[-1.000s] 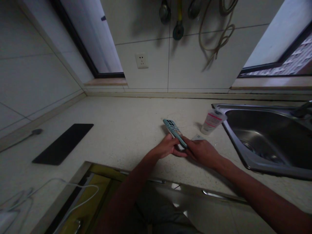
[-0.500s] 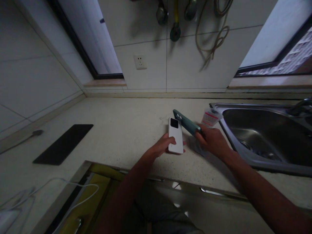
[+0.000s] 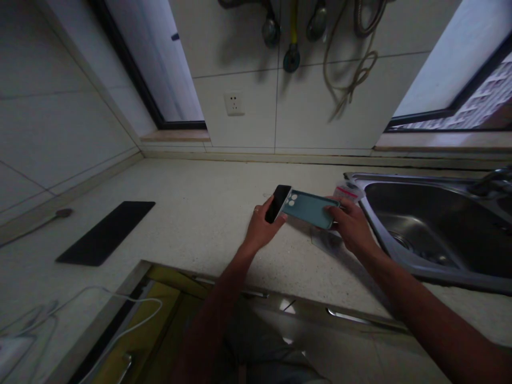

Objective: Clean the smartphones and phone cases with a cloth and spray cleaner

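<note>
My left hand (image 3: 262, 223) grips a smartphone (image 3: 277, 204) by its edges, and the dark screen side faces up. In my right hand (image 3: 352, 221) is a teal phone case (image 3: 310, 209), held at its right end between thumb and fingers. The hollow inside of the case shows, with round camera holes at its left end. That end meets or overlaps the phone's right edge; whether they touch I cannot tell. A clear plastic bag (image 3: 347, 192) with a red stripe lies behind my right hand, partly hidden by it.
On the right a steel sink (image 3: 416, 218) is set into the pale counter (image 3: 208, 208). A black flat mat (image 3: 106, 233) lies on the left. A white cable (image 3: 132, 303) hangs over the drawer at lower left. A wall socket (image 3: 234, 103) is behind the counter.
The phone has turned over from its white back to its dark screen and tilted. The case has rotated from edge-on to show its inside. Both hands stay close together.
</note>
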Demonstrator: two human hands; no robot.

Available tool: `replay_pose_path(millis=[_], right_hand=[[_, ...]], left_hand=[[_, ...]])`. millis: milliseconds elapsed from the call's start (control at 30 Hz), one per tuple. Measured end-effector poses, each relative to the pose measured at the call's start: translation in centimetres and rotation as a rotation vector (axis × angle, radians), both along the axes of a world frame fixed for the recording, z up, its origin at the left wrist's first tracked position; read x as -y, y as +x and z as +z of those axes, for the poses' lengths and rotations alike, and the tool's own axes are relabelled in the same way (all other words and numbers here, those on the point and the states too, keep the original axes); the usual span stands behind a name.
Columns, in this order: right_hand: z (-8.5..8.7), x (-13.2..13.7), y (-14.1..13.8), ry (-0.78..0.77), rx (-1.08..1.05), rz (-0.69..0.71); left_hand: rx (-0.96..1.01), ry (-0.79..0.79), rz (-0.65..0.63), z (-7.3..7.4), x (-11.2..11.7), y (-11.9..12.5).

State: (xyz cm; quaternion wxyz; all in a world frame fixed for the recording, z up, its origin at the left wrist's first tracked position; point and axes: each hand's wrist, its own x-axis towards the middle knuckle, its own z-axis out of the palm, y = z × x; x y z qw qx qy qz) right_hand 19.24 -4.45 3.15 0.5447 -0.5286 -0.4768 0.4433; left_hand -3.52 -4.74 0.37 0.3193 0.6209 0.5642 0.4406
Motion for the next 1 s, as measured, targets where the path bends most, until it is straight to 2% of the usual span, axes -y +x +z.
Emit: replay_pose_path(millis=[100, 233, 333, 500, 733, 867, 1000], right_hand=[[-1.0, -0.4, 0.1, -0.024, -0.014, 0.012], [-2.5, -1.0, 0.3, 0.017, 0.058, -0.001], [-3.1, -1.3, 0.5, 0.046, 0.223, 0.004], [-3.3, -0.9, 0.7, 0.174, 0.665, 0.102], [-2.2, -0.2, 0.1, 0.047, 0.866, 0.317], [-1.4, 0.0, 0.0, -0.012, 1.026, 0.342], [-1.3, 0.3, -0.2, -0.055, 1.111, 0.400]], left_hand=[[-0.311, 0.040, 0.106, -0.2, 0.2, -0.2], [-0.530, 0.039, 0.168, -0.5, 0.2, -0.3], [-0.643, 0.021, 0.198, -0.7, 0.0, -0.5], [-0.737, -0.011, 0.196, -0.8, -0.1, -0.5], [-0.770, -0.024, 0.184, -1.0, 0.1, -0.5], [-0.788, -0.037, 0.178, -0.8, 0.3, -0.4], [-0.847, -0.049, 0.182, -0.6, 0.4, -0.1]])
